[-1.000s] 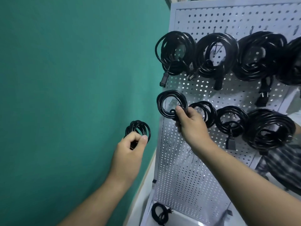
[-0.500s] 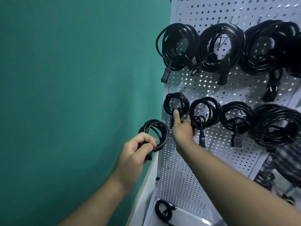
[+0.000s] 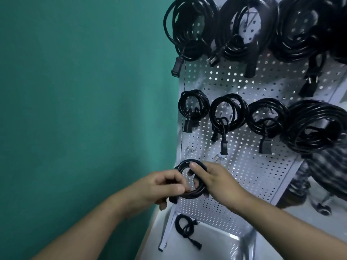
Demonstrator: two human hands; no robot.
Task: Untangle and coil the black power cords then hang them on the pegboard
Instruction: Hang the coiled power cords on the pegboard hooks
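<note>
Black cord coil, held by two hands low before the pegboard: left hand pinches its left part, right hand grips its right side. Four coils hang above, one small coil lies below.

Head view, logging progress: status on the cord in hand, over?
Grip: left hand and right hand both on the coiled cord. Not yet hung, held before the pegboard. Bare hook just above, unobstructed.

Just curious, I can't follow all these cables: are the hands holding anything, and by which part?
A coiled black cord: the left hand pinches its lower left side, the right hand grips its right side.
</note>
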